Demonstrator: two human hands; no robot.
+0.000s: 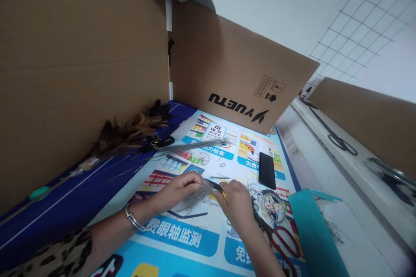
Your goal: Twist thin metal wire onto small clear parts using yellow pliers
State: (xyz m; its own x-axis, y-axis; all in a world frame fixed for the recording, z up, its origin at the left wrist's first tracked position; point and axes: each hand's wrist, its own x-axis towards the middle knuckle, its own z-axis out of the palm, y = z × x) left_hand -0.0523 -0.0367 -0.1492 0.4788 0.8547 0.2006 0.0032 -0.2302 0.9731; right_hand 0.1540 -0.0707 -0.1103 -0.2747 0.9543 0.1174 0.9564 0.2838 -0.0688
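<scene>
My left hand is closed in a pinch on a small tangle of thin wire above a printed poster on the table. A metal bangle sits on that wrist. My right hand is closed around a pair of dark-handled pliers, whose tip points left at the wire between the two hands. A ring shows on one right finger.
A bundle of straight wires and a feather duster lie further back. A black phone, red-handled scissors, a round badge and a teal box are on the right. Cardboard walls enclose the left and back.
</scene>
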